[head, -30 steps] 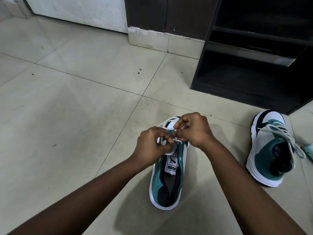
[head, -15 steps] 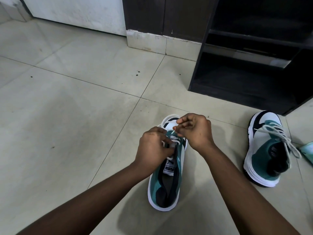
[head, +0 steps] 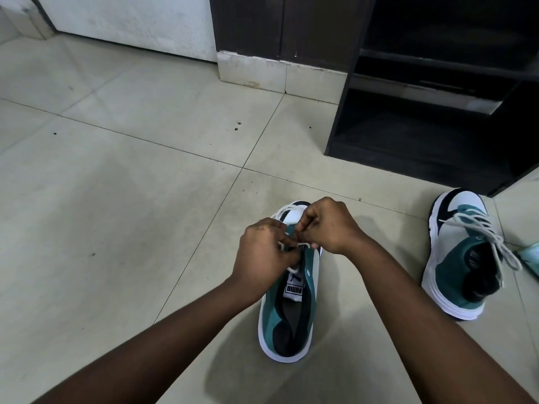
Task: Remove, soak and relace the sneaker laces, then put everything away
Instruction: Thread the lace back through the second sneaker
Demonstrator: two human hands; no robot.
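A teal, white and black sneaker (head: 288, 322) lies on the tiled floor in front of me, heel towards me. Both hands work over its eyelets near the toe. My left hand (head: 264, 253) has its fingers curled round the white lace (head: 302, 244) on the shoe's left side. My right hand (head: 328, 225) pinches the same lace between thumb and fingers just above the tongue. Most of the lace is hidden under my hands. A second matching sneaker (head: 460, 258) stands to the right with its white lace (head: 490, 237) threaded and loose.
A dark shoe rack (head: 431, 112) with open shelves stands at the back right. A light teal object (head: 529, 255) peeks in at the right edge. The pale tiled floor (head: 116, 199) spreads to the left, with a white wall behind.
My hands have stayed on the lace over the near sneaker, with only small finger movements. The view has shifted slightly.
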